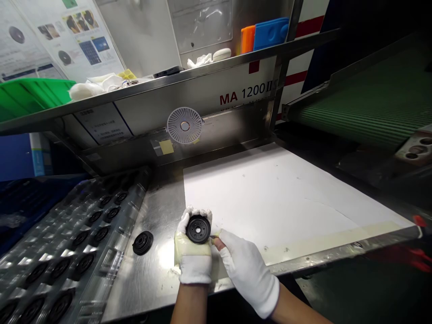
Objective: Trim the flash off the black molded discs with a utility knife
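- I have the left hand [192, 248] palm up in a white glove with a yellowish palm, its fingers curled around the far rim of a black disc [193, 230] and gripping it.
- That disc lies in the left palm, its round face turned up to me – small holes ring a central one – above the near edge of the metal table [158, 211].
- My right hand [248, 265], also in a white glove, has bare skin showing at a fingertip; its fingers are pinched on a thin tool [212, 236], mostly hidden.
- The tool's dark tip sits right by the disc's lower right edge – I cannot tell whether they touch.
- To the left, a second black part [142, 243] rests tilted on the bare metal, apart from both hands.
- Beyond it, I see a clear plastic tray [113, 261] with rows of similar black parts [83, 263] in its pockets.
- A white sheet [263, 193] covers the table's right side, reaching behind my right hand.
- Farther back, a round fan [177, 130] stands out against the panel below a shelf [202, 69].
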Motion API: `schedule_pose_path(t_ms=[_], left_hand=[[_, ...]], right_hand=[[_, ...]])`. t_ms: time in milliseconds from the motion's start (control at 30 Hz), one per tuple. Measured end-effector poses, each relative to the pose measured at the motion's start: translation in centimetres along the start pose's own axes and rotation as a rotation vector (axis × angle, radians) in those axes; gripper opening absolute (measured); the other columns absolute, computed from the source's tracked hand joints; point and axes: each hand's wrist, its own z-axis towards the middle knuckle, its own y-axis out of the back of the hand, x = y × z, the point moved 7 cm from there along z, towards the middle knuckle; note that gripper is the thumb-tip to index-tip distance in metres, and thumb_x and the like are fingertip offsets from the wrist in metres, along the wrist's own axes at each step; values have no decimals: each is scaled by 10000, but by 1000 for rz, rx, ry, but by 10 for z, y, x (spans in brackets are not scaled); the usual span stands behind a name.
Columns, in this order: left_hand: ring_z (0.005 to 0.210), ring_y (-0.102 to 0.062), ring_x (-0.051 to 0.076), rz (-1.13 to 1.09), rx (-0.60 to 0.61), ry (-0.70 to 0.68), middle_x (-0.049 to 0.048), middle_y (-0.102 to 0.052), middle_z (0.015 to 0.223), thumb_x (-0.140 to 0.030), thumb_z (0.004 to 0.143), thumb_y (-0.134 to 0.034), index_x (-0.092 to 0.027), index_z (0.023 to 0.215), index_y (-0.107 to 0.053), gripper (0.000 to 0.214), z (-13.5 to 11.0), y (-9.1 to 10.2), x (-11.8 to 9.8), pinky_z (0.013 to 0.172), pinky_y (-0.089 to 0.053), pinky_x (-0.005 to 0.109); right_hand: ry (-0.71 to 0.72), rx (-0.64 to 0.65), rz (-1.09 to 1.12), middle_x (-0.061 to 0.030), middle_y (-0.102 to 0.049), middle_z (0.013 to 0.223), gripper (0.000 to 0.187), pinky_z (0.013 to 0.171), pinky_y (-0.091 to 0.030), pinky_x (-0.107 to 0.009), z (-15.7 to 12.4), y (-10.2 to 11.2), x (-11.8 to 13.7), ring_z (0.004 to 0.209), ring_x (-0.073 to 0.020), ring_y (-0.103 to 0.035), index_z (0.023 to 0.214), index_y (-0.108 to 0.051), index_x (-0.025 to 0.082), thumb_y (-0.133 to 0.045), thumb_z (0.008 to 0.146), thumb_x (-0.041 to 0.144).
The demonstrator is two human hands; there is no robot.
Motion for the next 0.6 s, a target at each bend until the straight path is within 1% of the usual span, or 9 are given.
schedule_pose_path(t_ms=[67,133,233,333,467,533,600], left_hand=[[700,-580,106,-13,-9,5,2,-595,722,-124,744,-535,-152,775,-598,75,-1,-2,2,828,-483,336],[690,-582,104,-31,-55,13,-4,-599,718,-118,735,-541,-158,768,-596,76,-1,0,4,822,-488,340],[679,-583,104,-33,-105,2,-11,-601,711,-119,726,-551,-170,773,-598,84,-1,2,3,821,-492,346],[714,-590,114,-11,-85,-32,-5,-607,729,-127,732,-546,-171,791,-604,93,0,2,-1,839,-487,345],[791,-599,127,0,-27,-20,13,-620,777,-119,757,-509,-163,786,-615,118,1,1,-2,873,-475,341],[801,-601,133,-1,-45,9,22,-623,774,-110,767,-491,-156,759,-620,137,1,4,-2,875,-476,344],[811,-602,144,-4,-87,44,37,-625,772,-107,781,-462,-144,751,-625,170,1,7,-2,877,-475,364]], right_hand=[[1,-11,-55,14,-582,670,249,532,-285,-251,0,0,1,583,-144,-516,758,-528,220,-344,916,280],[16,-13,-95,16,-577,663,222,525,-267,-258,0,0,3,578,-145,-511,743,-514,221,-370,903,274],[29,20,-69,16,-570,663,222,522,-263,-254,0,0,5,572,-140,-500,728,-501,218,-372,900,272],[-13,60,53,19,-551,655,268,533,-290,-241,0,2,0,572,-133,-489,720,-486,215,-329,922,298],[-68,50,238,20,-517,643,311,552,-318,-242,2,7,-8,583,-136,-468,716,-469,213,-304,932,365],[-106,34,343,22,-498,634,323,552,-326,-244,2,9,-12,577,-134,-455,713,-459,209,-309,926,401],[-166,25,487,29,-462,608,354,539,-334,-239,1,9,-17,560,-128,-439,706,-449,204,-311,916,455]])
